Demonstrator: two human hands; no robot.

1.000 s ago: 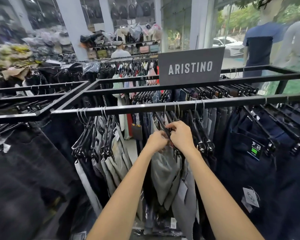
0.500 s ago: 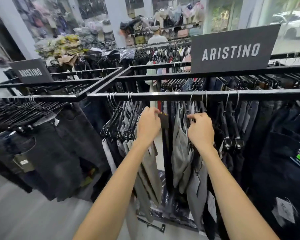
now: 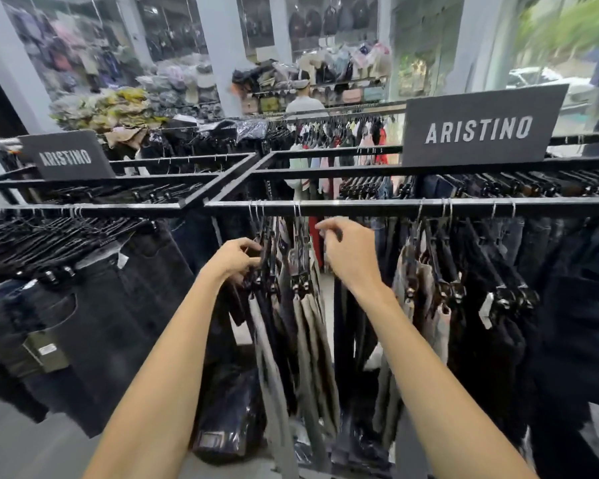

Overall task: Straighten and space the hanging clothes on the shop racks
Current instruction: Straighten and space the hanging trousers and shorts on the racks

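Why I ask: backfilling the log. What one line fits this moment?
left hand: grips hangers of grey trousers | right hand: fingers curled beside them, grip unclear | rail: bare stretch above right hand

Beige and dark trousers (image 3: 305, 323) bunched on clip hangers (image 3: 295, 284), under black rail (image 3: 360, 203)

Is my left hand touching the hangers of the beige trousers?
Touching. The head view shows the left hand curled onto the hangers at the left edge of that bunch.
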